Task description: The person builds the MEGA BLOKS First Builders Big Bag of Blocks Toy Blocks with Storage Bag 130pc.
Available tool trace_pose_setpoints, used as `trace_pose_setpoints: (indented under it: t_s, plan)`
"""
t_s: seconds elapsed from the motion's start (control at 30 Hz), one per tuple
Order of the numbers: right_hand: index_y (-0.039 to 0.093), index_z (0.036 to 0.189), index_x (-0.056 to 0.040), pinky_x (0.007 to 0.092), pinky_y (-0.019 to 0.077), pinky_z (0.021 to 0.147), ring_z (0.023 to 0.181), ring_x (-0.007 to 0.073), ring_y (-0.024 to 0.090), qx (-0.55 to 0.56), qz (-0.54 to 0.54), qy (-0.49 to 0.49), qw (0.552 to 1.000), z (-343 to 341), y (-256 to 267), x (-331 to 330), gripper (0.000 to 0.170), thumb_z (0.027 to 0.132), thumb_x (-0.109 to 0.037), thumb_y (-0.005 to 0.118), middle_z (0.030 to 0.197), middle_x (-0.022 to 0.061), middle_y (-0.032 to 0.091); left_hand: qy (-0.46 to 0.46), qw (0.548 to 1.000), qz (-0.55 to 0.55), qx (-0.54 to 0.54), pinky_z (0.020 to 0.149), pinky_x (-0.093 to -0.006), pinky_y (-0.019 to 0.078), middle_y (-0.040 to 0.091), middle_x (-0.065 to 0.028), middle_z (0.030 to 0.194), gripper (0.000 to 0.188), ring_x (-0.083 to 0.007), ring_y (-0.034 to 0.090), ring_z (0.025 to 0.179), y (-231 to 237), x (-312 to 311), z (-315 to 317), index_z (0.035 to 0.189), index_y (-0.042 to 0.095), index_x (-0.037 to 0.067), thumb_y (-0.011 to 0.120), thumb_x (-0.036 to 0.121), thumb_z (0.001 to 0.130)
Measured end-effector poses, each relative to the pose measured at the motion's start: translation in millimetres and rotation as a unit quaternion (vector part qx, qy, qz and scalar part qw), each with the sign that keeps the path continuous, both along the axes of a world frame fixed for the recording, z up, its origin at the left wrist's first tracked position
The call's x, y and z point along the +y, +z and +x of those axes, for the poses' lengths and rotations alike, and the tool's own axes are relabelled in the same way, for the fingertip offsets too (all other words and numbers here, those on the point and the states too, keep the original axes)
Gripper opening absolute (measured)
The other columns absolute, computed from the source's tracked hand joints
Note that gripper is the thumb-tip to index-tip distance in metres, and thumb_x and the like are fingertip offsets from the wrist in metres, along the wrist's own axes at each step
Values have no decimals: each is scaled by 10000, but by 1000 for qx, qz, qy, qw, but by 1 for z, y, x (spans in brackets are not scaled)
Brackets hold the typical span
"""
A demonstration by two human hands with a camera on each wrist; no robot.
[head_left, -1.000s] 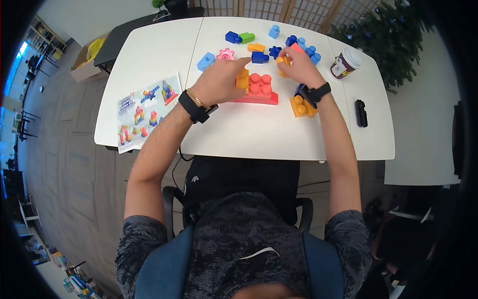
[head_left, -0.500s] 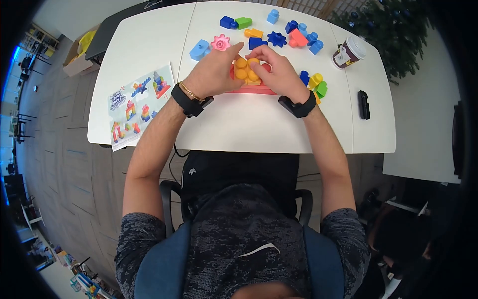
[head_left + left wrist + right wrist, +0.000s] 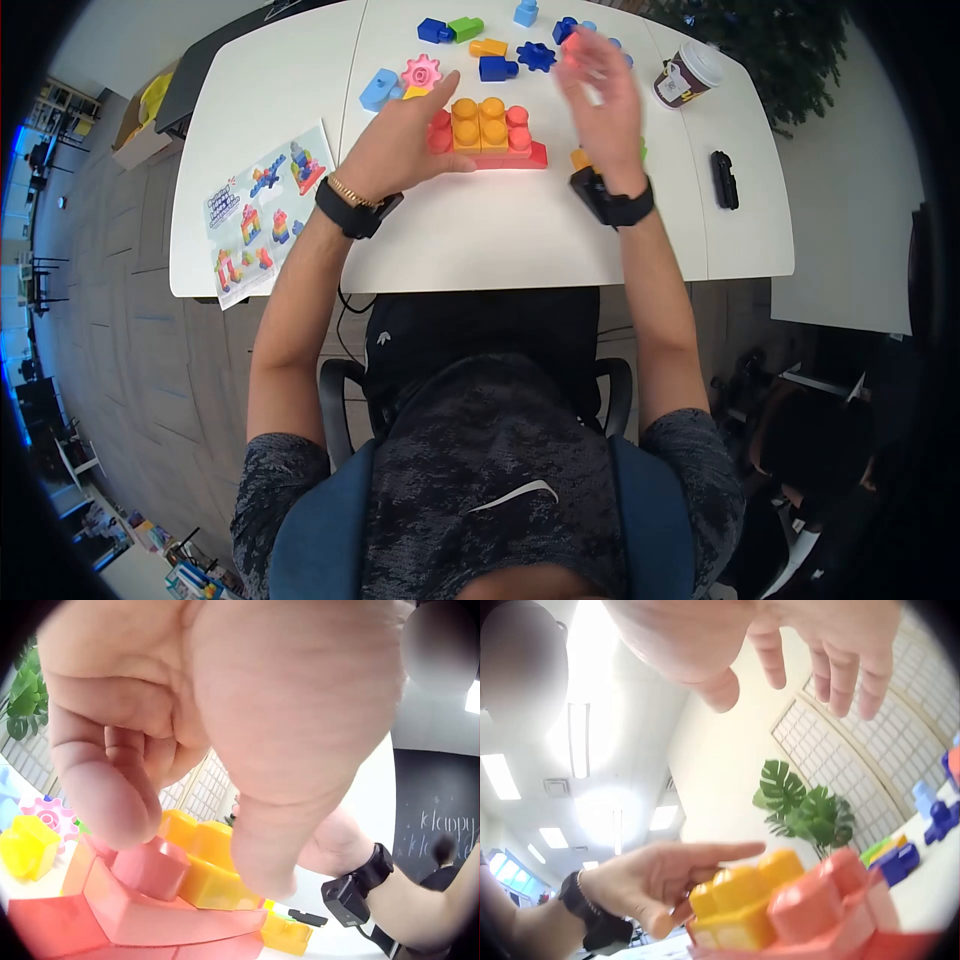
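Note:
Two orange-yellow blocks [image 3: 480,128] stand side by side on a red base [image 3: 510,160], flanked by red studs [image 3: 517,117]. My left hand [image 3: 405,145] is spread around the left end of this build, its thumb along the front side. Seen from the left wrist, a fingertip lies right at a red stud [image 3: 154,870] and the thumb tip is close to the orange-yellow blocks. My right hand [image 3: 605,105] is in the air to the right of the build, blurred, with loose fingers and nothing held; the right wrist view shows those fingers apart.
Behind the build lie a pink gear [image 3: 421,72], a light blue block [image 3: 380,90], a dark blue gear [image 3: 536,57] and several other blocks. A picture sheet [image 3: 265,215] lies at left. At right stand a paper cup [image 3: 688,75] and a black object [image 3: 725,180].
My right hand brought an orange-yellow block from the right, set it beside the other on the red base, then let go and moved back right. The left hand stays by the build.

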State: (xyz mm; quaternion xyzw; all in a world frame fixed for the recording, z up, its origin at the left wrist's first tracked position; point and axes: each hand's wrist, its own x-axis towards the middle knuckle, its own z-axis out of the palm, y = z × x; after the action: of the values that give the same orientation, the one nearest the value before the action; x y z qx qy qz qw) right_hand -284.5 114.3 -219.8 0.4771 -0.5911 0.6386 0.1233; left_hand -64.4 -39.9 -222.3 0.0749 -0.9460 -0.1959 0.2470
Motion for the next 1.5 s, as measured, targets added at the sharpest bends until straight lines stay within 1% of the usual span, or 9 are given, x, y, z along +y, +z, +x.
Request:
trace_pose_setpoints:
  t_s: [0.1,0.2,0.3,0.43,0.83,1.03,1.2,1.33,1.5]
  plan:
    - [705,1107,-18,344,565,812,935,239,709,39,161,-75,983,-16,21,51,308,902,-211,831,1027,114,737,46,996,62,-34,750,-358,588,761,-162,1177,898,-275,704,795,14,22,22,1490,556,17,952,347,755]
    - [712,1047,-10,339,556,786,894,225,691,76,295,-87,949,-20,12,86,268,881,-175,842,995,107,724,103,990,90,40,658,-324,555,770,-123,1067,652,-204,637,687,4,28,46,1294,688,15,942,329,782]
    - [708,1053,-11,336,551,764,867,214,681,65,339,-31,938,-14,-1,106,258,879,-152,837,958,98,711,182,973,135,-55,637,-315,544,749,-94,870,299,-183,668,687,-6,22,67,935,722,9,874,255,859]
    - [704,1054,-9,331,546,760,869,210,672,37,343,-1,939,-3,-22,110,258,882,-152,832,975,96,707,201,977,49,-52,663,-402,565,757,-138,894,288,-295,719,727,-18,-26,65,993,743,24,817,281,889]
    - [695,1049,2,399,563,792,905,297,676,71,355,-72,929,0,-19,90,336,863,-226,858,946,140,673,204,966,-68,-144,807,-447,599,772,-123,1037,473,-328,747,966,-41,-55,-5,1314,666,113,779,321,905]
    - [724,1097,1,390,572,817,908,306,703,147,302,-89,938,-75,18,40,386,898,-315,823,1007,176,729,201,963,-36,-176,829,-448,604,782,-150,1057,444,-330,758,962,-34,-44,-1,1298,699,99,783,257,891]
    - [717,1204,2,345,585,890,993,247,731,159,457,-52,874,-121,23,-3,396,950,-290,797,1081,143,766,186,966,-35,-176,781,-468,603,775,-151,951,394,-363,747,899,-35,-45,11,1238,709,87,792,246,887]
    - [738,1115,4,367,579,757,854,261,733,155,456,-47,875,-135,6,-26,377,918,-311,798,969,155,761,168,967,-53,-186,818,-447,606,788,-153,1002,470,-357,757,934,-32,-43,13,1239,705,66,855,270,843]
    - [719,1102,-39,355,558,715,754,237,661,112,508,-17,854,-102,25,26,321,916,-284,811,844,112,686,155,971,-37,-176,855,-426,609,795,-157,1030,525,-351,766,969,-34,-49,16,1245,695,39,895,249,808]
